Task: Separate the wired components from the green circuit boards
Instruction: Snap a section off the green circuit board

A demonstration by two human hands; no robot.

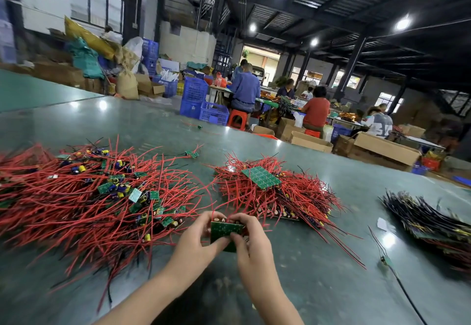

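A green circuit board with red wires and small capacitors along its far edge is held just above the table in front of me. My left hand grips its left edge, fingers curled over the top. My right hand pinches its right side, thumb on the near face. To the left lies a wide pile of separated wired components, red wires with small green pieces and capacitors. Behind my hands is a stack of boards with red wires, with a larger green board on top.
A bundle of dark-wired boards lies at the right, with a single wired piece and a white scrap near it. The green table extends far back. Beyond it people sit at benches among blue crates and cardboard boxes.
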